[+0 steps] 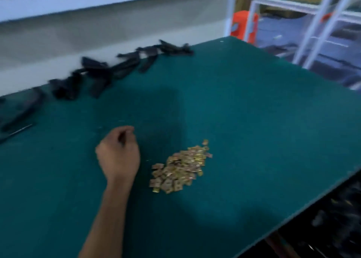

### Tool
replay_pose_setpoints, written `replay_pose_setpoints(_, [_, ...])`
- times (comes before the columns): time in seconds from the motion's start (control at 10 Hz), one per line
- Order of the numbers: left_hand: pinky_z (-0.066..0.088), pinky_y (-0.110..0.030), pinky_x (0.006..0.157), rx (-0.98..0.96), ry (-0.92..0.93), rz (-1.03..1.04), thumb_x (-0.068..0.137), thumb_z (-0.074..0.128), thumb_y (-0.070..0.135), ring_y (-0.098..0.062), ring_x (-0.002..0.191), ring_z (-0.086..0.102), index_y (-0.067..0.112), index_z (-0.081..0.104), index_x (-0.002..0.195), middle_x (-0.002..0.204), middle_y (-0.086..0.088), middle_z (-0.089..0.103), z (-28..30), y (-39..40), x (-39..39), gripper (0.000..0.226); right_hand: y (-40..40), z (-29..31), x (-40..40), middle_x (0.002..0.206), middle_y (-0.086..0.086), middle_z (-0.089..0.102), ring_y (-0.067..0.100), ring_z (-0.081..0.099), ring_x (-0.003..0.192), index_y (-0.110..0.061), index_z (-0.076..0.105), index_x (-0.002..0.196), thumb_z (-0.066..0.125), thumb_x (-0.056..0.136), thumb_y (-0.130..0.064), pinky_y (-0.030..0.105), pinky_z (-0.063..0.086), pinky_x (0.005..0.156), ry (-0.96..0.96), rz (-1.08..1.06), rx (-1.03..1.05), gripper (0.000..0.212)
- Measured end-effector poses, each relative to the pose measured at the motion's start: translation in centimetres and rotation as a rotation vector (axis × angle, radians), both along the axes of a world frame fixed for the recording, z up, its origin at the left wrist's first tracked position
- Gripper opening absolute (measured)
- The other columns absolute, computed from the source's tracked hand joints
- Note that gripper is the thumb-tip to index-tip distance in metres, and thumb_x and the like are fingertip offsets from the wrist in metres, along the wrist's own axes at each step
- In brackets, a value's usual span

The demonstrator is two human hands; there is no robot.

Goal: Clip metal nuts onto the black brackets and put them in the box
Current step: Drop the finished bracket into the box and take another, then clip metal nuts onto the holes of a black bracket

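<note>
1. Our left hand point(119, 152) sits on the green table point(254, 121) just beside the nut pile, on its far-left side. Fingers are curled in, thumb against the forefinger. It may be pinching one nut, but the frame is blurred and nothing shows between the fingertips, so we cannot tell whether it holds anything.
2. Right hand: not in view.
3. Metal nuts point(180, 167): a loose gold heap on the table, near the front edge. Our guess is they're dumped there so either hand can pick from them without reaching.
4. Black brackets point(109, 72): strung in a ragged row along the back edge of the table, well apart from the nut pile, beyond and left of it. Laid out in a line, probably so we can take one at a time. A few more dark pieces lie at the far left of the row; too smeared to say what they are.
5. Box: right of the nut pile, past the table's front-right edge and below it, a dark bin point(332, 218) seems to hold black parts. Probably the box for finished pieces, but it's too blurred to be sure.
6. Judgement: no bracket in hand, so we're between cycles. Next move needs a bracket from the row and a nut from the pile.
7. Risk: a blind grab in that heap could lift two nuts.
</note>
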State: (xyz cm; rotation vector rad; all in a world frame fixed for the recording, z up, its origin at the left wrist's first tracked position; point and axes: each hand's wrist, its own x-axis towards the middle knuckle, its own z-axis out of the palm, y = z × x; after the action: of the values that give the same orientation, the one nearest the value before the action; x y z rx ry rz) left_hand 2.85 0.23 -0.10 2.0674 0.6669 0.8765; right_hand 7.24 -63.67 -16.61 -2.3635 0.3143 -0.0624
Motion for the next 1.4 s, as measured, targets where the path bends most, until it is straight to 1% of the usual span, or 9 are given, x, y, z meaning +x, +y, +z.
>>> replay_pose_setpoints(0.2, [0.048, -0.017, 0.063, -0.241, -0.074, 0.029, 0.092, 0.059, 0.012, 0.002, 0.069, 0.063, 0.028, 0.074, 0.084, 0.075, 0.016, 0.070, -0.1, 1.5, -0.5, 0.023, 27.7, 15.7, 5.8, 0.104, -0.032, 0.068, -0.004, 0.066, 0.097, -0.047, 0.066, 0.103, 0.061, 0.096, -0.042, 0.016, 0.051, 0.092, -0.484, 0.447, 0.023, 0.010])
replay_pose_setpoints(0.4, [0.031, -0.014, 0.037, -0.309, -0.082, -0.012, 0.093, 0.057, 0.014, -0.003, 0.040, 0.048, 0.027, 0.071, 0.082, 0.056, 0.018, 0.063, 0.3, 1.0, -0.4, 0.022, 50.3, 18.4, 13.1, 0.141, 0.007, 0.058, 0.023, 0.053, 0.133, -0.009, 0.076, 0.115, 0.063, 0.097, -0.008, 0.015, 0.029, 0.110, -0.265, 1.047, -0.296, 0.023])
replay_pose_setpoints(0.6, [0.028, -0.015, 0.037, -0.300, -0.056, -0.027, 0.087, 0.053, 0.026, -0.004, 0.039, 0.048, 0.031, 0.066, 0.074, 0.053, 0.014, 0.061, 0.3, 0.9, 0.0, 0.019, 66.7, 19.8, 15.4, 0.152, 0.009, 0.049, 0.029, 0.049, 0.136, -0.014, 0.060, 0.142, 0.051, 0.100, -0.009, 0.034, 0.037, 0.113, -0.205, 1.086, -0.248, 0.044])
replay_pose_setpoints(0.8, [0.033, -0.024, 0.043, -0.348, 0.010, -0.025, 0.083, 0.049, 0.033, -0.007, 0.045, 0.045, 0.033, 0.059, 0.071, 0.053, 0.013, 0.057, 0.1, 1.2, 0.5, 0.016, 78.1, 20.7, 15.7, 0.157, 0.022, 0.031, 0.041, 0.057, 0.121, -0.032, 0.016, 0.163, 0.049, 0.104, -0.049, 0.041, 0.050, 0.088, -0.167, 1.001, -0.390, 0.070])
replay_pose_setpoints(0.9, [0.025, -0.027, 0.044, -0.339, 0.054, -0.045, 0.082, 0.051, 0.030, -0.014, 0.045, 0.031, 0.028, 0.045, 0.061, 0.050, 0.008, 0.045, -0.2, 1.4, 0.6, 0.022, 80.8, 20.7, 15.8, 0.144, 0.015, 0.042, 0.029, 0.056, 0.097, -0.017, 0.050, 0.143, 0.058, 0.101, -0.045, 0.031, 0.043, 0.064, -0.142, 0.904, -0.581, 0.051])
replay_pose_setpoints(1.0, [0.022, -0.027, 0.042, -0.314, 0.071, -0.045, 0.082, 0.051, 0.031, -0.016, 0.045, 0.029, 0.026, 0.040, 0.060, 0.049, 0.007, 0.042, -0.1, 1.6, 0.8, 0.025, 81.5, 20.7, 16.1, 0.105, 0.007, 0.065, 0.020, 0.051, 0.069, -0.010, 0.058, 0.086, 0.066, 0.093, -0.023, 0.027, 0.034, 0.049, -0.210, 0.892, -0.555, 0.017])
replay_pose_setpoints(1.1, [0.034, -0.030, 0.044, -0.307, 0.050, -0.026, 0.083, 0.045, 0.035, -0.014, 0.049, 0.046, 0.031, 0.051, 0.067, 0.056, 0.009, 0.055, -0.1, 1.8, 0.9, 0.018, 80.0, 21.6, 16.2, 0.079, 0.005, 0.058, 0.021, 0.053, 0.063, -0.010, 0.052, 0.071, 0.065, 0.085, -0.013, 0.027, 0.033, 0.047, -0.304, 0.891, -0.469, 0.020])
replay_pose_setpoints(1.3, [0.050, -0.034, 0.056, -0.365, -0.021, -0.035, 0.081, 0.045, 0.034, -0.019, 0.059, 0.059, 0.036, 0.066, 0.082, 0.057, 0.013, 0.060, 0.0, 1.4, 1.2, 0.021, 73.1, 24.5, 15.5, 0.078, 0.005, 0.069, 0.028, 0.067, 0.077, -0.011, 0.068, 0.083, 0.058, 0.084, -0.007, 0.038, 0.058, 0.062, -0.507, 0.929, -0.429, 0.011])
replay_pose_setpoints(1.4, [0.038, -0.028, 0.050, -0.405, -0.147, -0.025, 0.091, 0.049, 0.031, -0.010, 0.052, 0.051, 0.026, 0.067, 0.079, 0.058, 0.011, 0.059, -0.3, 1.5, 1.2, 0.022, 68.4, 25.7, 13.5, 0.072, -0.008, 0.068, 0.016, 0.064, 0.071, -0.020, 0.068, 0.082, 0.058, 0.085, -0.013, 0.036, 0.057, 0.065, -0.660, 1.007, -0.342, 0.013])
